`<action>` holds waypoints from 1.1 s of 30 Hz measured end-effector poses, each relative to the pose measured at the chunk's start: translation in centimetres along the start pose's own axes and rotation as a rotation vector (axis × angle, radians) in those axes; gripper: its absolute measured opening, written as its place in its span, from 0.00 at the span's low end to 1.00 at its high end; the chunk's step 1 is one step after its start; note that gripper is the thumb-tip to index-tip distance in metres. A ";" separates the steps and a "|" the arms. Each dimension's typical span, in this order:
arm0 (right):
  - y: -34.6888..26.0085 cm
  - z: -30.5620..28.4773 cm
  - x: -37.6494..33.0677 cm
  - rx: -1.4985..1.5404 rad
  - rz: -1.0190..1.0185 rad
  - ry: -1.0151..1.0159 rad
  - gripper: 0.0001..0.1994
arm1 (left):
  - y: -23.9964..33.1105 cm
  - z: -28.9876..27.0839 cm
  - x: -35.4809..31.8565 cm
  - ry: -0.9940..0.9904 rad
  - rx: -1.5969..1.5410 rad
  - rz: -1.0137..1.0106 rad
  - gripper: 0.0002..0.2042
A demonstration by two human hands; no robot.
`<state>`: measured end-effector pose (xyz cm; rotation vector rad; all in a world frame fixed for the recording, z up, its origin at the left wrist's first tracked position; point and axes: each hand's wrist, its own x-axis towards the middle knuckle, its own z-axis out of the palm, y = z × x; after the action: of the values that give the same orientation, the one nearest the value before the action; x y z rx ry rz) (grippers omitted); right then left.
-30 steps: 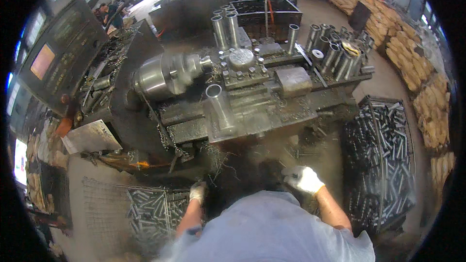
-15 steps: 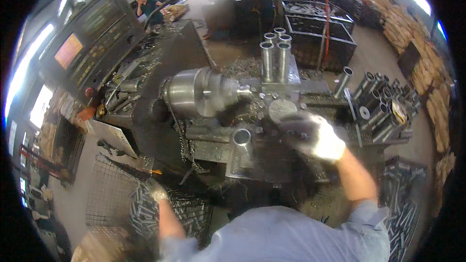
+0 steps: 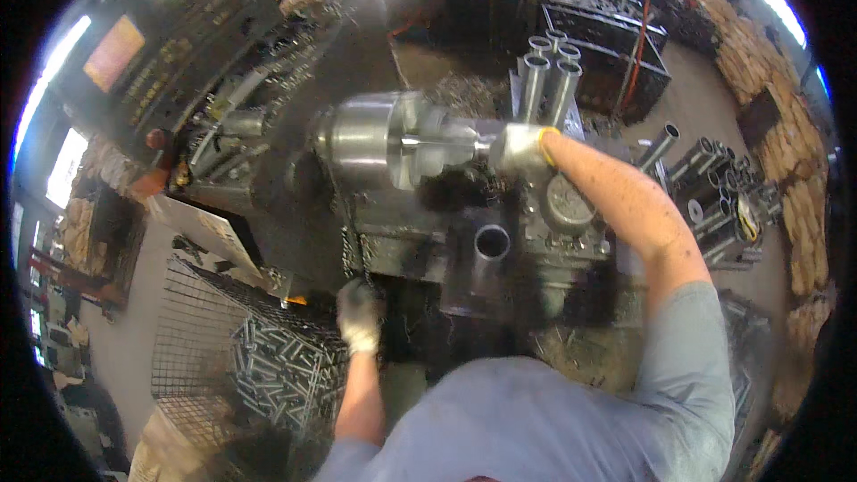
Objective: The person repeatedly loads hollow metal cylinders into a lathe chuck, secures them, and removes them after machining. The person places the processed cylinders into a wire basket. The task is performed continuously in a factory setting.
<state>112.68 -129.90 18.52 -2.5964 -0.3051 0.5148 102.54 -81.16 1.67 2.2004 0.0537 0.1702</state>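
Note:
A metal lathe fills the middle of the view, its round chuck facing right with a slim metal piece sticking out of the jaws. At that piece's right end is my right hand in a pale glove with a yellow cuff, its fingers curled closed; what lies inside them is hidden. My left hand, also gloved, is low at the lathe's front, just below a hanging chain. Its fingers are dark and smeared. An upright metal tube stands in front of the round-topped tool post.
Several upright tubes stand behind the carriage, and more tubes lie stacked at the right. A wire basket with short metal pieces sits at the lower left. Dark metal bins stand at the far right, beside piled sacks.
My right hand has moved left and away from me, from beside the tool post to the piece at the chuck. My left hand has come right and up from the basket's edge toward the lathe.

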 end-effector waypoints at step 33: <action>-1.4 -2.2 1.3 -0.345 0.090 0.137 0.33 | 9.8 3.0 -8.9 -0.276 0.089 0.326 0.11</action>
<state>114.55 -129.16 20.59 -2.9748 -0.2500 0.3347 93.94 -90.29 6.92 2.2895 -0.4606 0.0438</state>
